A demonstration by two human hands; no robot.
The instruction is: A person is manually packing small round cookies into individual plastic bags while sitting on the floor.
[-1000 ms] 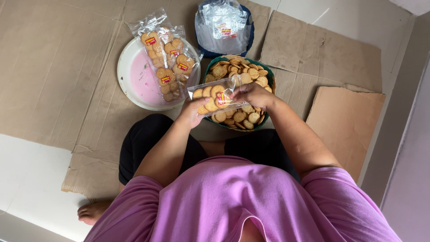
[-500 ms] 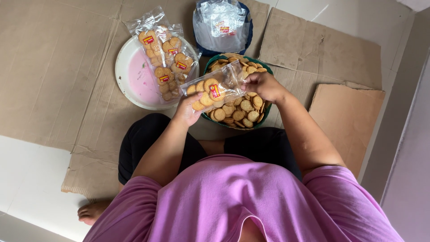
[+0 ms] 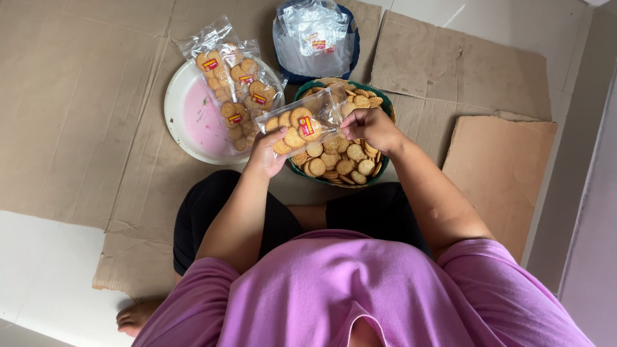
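Flat brown cardboard sheets (image 3: 83, 109) are spread over the pale floor, and everything else is set on them. A person in a purple shirt and black trousers is seen from above, sitting on the cardboard.

A round white plate with a pink middle (image 3: 193, 119) is laid to the left. Three clear plastic bags full of round golden biscuits (image 3: 234, 87) are piled on it, each with a small red and yellow sticker.

A round green bowl heaped with loose golden biscuits (image 3: 340, 164) is placed just in front of the knees. Behind it, a dark blue tub stuffed with empty clear plastic bags (image 3: 315, 35) is set.

A clear plastic bag partly filled with biscuits (image 3: 302, 122) is held up over the green bowl — it is tilted, with its open end toward the right.

The left hand (image 3: 267, 151) is cupped under the lower end of the bag, with the fingers curled around it and the thumb pressed on top. The right hand (image 3: 366, 125) is closed tight at the bag's open end — the plastic edge is pinched there. Whether a biscuit is also held inside those fingers cannot be told.
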